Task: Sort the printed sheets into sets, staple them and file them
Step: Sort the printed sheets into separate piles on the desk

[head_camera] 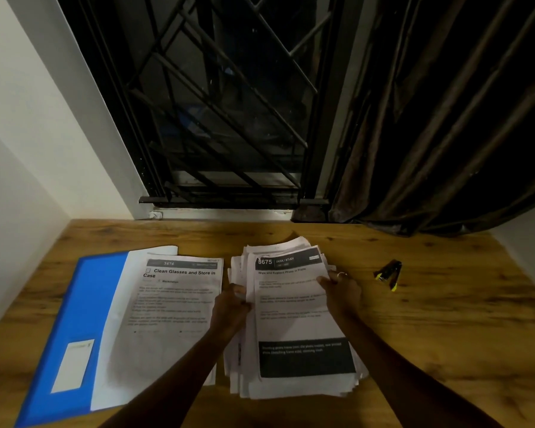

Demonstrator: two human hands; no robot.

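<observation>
Stack of printed sheets (294, 322): mid-surface, edges ragged, top sheet (291, 288) headed 3675. Left hand (230, 307): grip curled round stack's left edge. Right hand (342, 290): grip pinching top sheet's right edge. Blue folder (74, 304): open, left of stack, sheet 3676 (173, 304) lying on it. Stapler (389, 273): right of stack, apart. Wooden surface (445, 319).

Both hands, left hand (230, 301) and right hand (342, 288), grip the top sheet (294, 307).
</observation>
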